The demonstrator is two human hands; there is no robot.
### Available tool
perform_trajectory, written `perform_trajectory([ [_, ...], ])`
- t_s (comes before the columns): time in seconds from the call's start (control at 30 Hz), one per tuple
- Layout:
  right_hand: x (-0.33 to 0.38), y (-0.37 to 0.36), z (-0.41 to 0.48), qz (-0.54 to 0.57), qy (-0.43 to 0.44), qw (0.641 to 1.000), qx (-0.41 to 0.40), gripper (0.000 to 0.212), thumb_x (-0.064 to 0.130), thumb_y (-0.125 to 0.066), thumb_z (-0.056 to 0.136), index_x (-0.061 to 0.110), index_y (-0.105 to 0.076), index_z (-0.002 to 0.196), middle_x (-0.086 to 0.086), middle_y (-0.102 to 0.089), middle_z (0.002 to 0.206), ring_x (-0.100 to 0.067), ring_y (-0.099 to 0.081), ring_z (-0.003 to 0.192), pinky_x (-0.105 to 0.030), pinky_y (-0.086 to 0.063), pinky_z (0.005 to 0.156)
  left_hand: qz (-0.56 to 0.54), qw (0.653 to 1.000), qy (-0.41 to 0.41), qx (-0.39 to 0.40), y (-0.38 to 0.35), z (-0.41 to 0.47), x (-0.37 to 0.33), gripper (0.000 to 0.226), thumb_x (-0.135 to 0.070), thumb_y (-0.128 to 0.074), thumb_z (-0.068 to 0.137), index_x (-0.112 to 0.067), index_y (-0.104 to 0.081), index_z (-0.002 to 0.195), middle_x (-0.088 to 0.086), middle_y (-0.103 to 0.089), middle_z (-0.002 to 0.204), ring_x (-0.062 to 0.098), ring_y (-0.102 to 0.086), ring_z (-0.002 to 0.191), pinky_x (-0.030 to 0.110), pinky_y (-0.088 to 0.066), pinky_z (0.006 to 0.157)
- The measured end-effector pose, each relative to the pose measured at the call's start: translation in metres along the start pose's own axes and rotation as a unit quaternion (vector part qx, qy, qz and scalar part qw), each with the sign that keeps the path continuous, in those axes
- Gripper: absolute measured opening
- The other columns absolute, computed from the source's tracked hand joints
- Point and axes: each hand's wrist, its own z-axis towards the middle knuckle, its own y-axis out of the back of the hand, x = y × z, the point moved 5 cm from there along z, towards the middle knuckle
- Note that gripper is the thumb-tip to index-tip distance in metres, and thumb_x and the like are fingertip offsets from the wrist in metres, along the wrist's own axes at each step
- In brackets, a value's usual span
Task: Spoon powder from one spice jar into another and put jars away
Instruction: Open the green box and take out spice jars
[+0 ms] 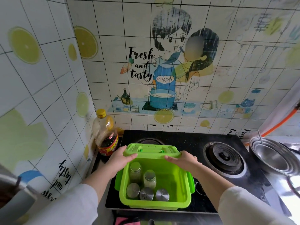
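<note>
Seemingly from just above, the head view looks down on a bright green plastic box [154, 203] that sits on the black glass stove top [178, 138], over its left part. Both hands hold the box's green lid [151, 151] above the far half of the box, tilted, so the near half lies uncovered. The left hand [120, 158] grips the lid's left end, thumb up along the edge and fingers along the front rim. The right hand [183, 159] grips the right end the same way, fingers reaching along the front rim.

Inside the box stand five spice jars with metal caps. Two sit at the back: the back-left jar [135, 170] and the back-right jar [149, 177], both showing pale contents through the glass. Three stand in a row along the near wall [146, 193], close together.

A large oil bottle [105, 133] with a yellow cap stands in the corner left of the stove. The right burner [224, 156] is bare, and stacked steel bowls [272, 156] sit to its right.
</note>
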Motion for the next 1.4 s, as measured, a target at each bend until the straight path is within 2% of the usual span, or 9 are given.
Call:
perform_trajectory([
  [0.07,-0.002,-0.004,0.001,0.016,0.001,1.0,0.0,0.134,0.105,-0.032,0.01,0.024,-0.051,0.116,-0.003,-0.057,0.118,-0.029,-0.042,0.119,-0.05,-0.038,0.101,-0.009,1.0,0.005,-0.006,-0.002,-0.003,0.001,0.082,-0.045,-0.067,0.085,-0.022,-0.025,0.151,0.002,-0.025,0.158,0.025,-0.026,0.143,0.044,-0.031,0.112],
  [0.13,-0.005,-0.006,0.0,0.022,0.005,1.0,-0.007,0.142,0.105,-0.031,0.011,0.024,-0.045,0.128,-0.004,-0.055,0.125,-0.03,-0.041,0.122,-0.05,-0.037,0.101,-0.011,1.0,0.008,-0.014,-0.004,-0.006,0.002,0.077,-0.045,-0.063,0.089,-0.024,-0.024,0.152,0.001,-0.024,0.158,0.025,-0.026,0.143,0.044,-0.031,0.112],
  [0.3,-0.01,0.0,-0.017,0.036,0.018,0.997,-0.073,0.114,0.091,-0.052,0.055,0.027,-0.027,0.146,-0.003,-0.044,0.143,-0.031,-0.034,0.134,-0.051,-0.029,0.104,0.003,0.998,0.008,-0.055,-0.001,-0.016,0.006,0.066,-0.04,-0.055,0.095,-0.024,-0.024,0.151,0.001,-0.026,0.157,0.025,-0.03,0.142,0.043,-0.032,0.111],
  [0.5,-0.012,0.002,-0.033,0.083,0.052,0.982,-0.16,0.103,0.082,-0.058,0.064,0.027,-0.03,0.146,-0.004,-0.043,0.144,-0.03,-0.034,0.135,-0.05,-0.032,0.105,-0.001,0.986,-0.043,-0.164,0.006,-0.035,0.002,0.048,-0.028,-0.055,0.095,-0.022,-0.042,0.141,0.005,-0.043,0.146,0.023,-0.043,0.133,0.042,-0.039,0.107],
  [0.67,-0.015,0.0,-0.051,0.144,0.112,0.963,-0.197,0.085,0.065,-0.067,0.073,0.021,-0.039,0.141,-0.007,-0.046,0.138,-0.03,-0.037,0.129,-0.045,-0.035,0.103,-0.006,0.953,-0.13,-0.272,0.003,-0.067,-0.01,0.029,-0.007,-0.056,0.089,-0.02,-0.059,0.115,0.002,-0.055,0.112,0.013,-0.054,0.099,0.027,-0.042,0.084],
  [0.8,-0.017,-0.01,-0.061,0.205,0.147,0.948,-0.195,0.071,0.044,-0.073,0.079,0.014,-0.042,0.135,-0.01,-0.046,0.129,-0.026,-0.044,0.121,-0.038,-0.04,0.1,0.017,0.971,-0.126,-0.201,-0.017,-0.074,-0.01,0.025,-0.006,-0.055,0.091,-0.022,-0.06,0.109,-0.003,-0.058,0.103,0.009,-0.056,0.092,0.02,-0.043,0.073],
  [0.97,-0.019,-0.025,-0.067,0.205,0.158,0.954,-0.152,0.051,0.028,-0.068,0.085,0.014,-0.046,0.129,-0.009,-0.046,0.125,-0.02,-0.054,0.105,-0.026,-0.043,0.077,0.029,0.989,-0.103,-0.105,-0.045,-0.072,0.005,0.028,-0.004,-0.053,0.091,-0.019,-0.063,0.112,-0.003,-0.062,0.105,0.008,-0.058,0.093,0.02,-0.046,0.081],
  [1.13,-0.014,-0.04,-0.064,0.145,0.194,0.963,-0.118,0.039,0.017,-0.065,0.085,0.016,-0.055,0.122,-0.006,-0.055,0.115,-0.016,-0.055,0.088,-0.024,-0.041,0.074,0.059,0.994,-0.074,-0.045,-0.063,-0.07,0.018,0.04,-0.002,-0.055,0.091,-0.016,-0.056,0.129,0.002,-0.061,0.118,0.012,-0.058,0.102,0.022,-0.045,0.088],
  [1.4,0.007,-0.06,-0.05,0.063,0.223,0.97,-0.067,0.042,0.009,-0.06,0.087,0.016,-0.053,0.128,-0.005,-0.059,0.118,-0.019,-0.057,0.102,-0.023,-0.042,0.079,0.131,0.988,-0.061,-0.047,-0.071,-0.054,0.019,0.052,-0.002,-0.055,0.089,-0.016,-0.048,0.139,0.003,-0.06,0.132,0.017,-0.059,0.115,0.032,-0.05,0.097],
])
